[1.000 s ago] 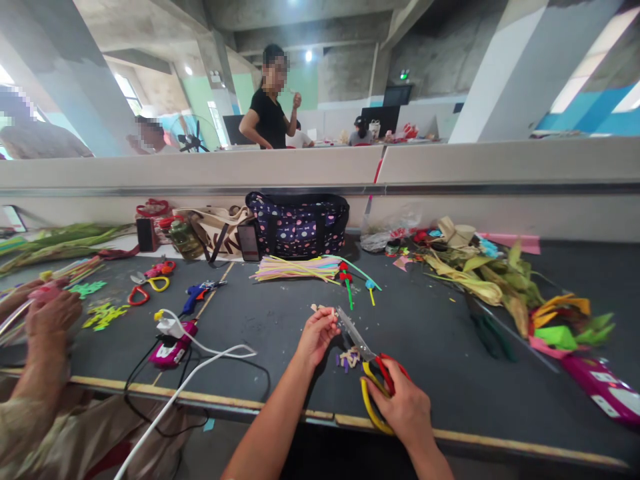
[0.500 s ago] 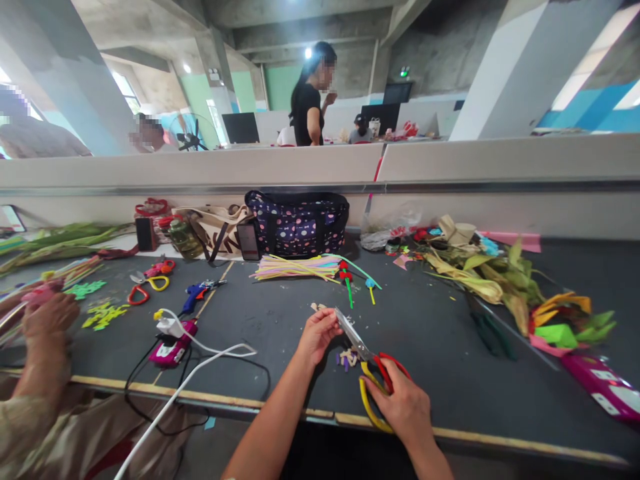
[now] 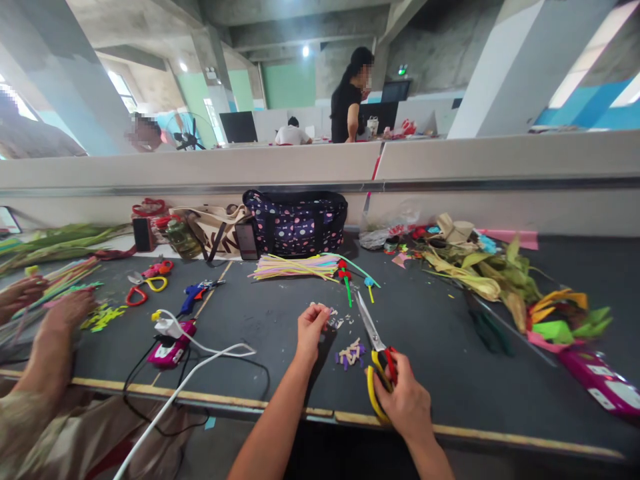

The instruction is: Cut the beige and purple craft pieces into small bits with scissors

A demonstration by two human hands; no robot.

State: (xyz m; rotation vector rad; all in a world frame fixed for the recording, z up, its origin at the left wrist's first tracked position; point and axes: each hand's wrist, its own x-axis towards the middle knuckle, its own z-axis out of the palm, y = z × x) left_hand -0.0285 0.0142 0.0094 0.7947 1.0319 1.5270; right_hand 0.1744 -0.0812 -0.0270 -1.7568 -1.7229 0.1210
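Note:
My right hand grips the red and yellow handles of a pair of scissors, whose closed blades point up and away from me over the dark table. My left hand is closed in a pinch on a small pale strip. Between my hands lies a little heap of cut pale and purple bits. More pale scraps lie just right of my left hand.
A bundle of pastel sticks and a spotted bag lie beyond my hands. Dried leaves crowd the right; a pink glue gun and white cord lie left. Another person's hands work at far left.
The scissors have swung away from my left hand, blades closed and turned upright. My left hand dropped slightly with the strip. The person behind walked right; the neighbour's hands shifted.

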